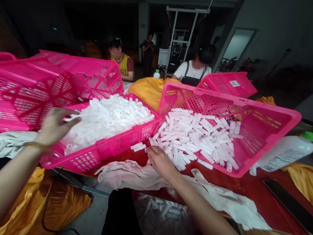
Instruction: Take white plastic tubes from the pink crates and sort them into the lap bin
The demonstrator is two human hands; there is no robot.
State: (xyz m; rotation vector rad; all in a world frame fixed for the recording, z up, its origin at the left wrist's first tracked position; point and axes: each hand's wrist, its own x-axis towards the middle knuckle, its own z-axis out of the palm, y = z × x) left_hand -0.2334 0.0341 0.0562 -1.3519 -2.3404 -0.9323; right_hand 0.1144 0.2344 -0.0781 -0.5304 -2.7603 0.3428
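Note:
Over the left edge of a pink crate (123, 146) heaped with short white plastic tubes (113, 113) is my left hand (57, 124). Its thumb and fingers close on what looks like one white tube (72, 116). My right hand (163, 163) rests low at the front of a loose pile of white tubes (192, 132), which spills from a tipped pink basket (260, 129) onto the red tabletop (264, 200). The right fingers are bent together beside a few tubes; what is under their tips is hidden.
A whitish cloth (127, 174) lies along the table's front edge, with a bunched cloth (11, 143) at left. More pink crates (16, 92) stand left. A green-capped bottle (289, 153) and dark phone-like slab (293, 206) lie right. Co-workers (193, 70) sit opposite.

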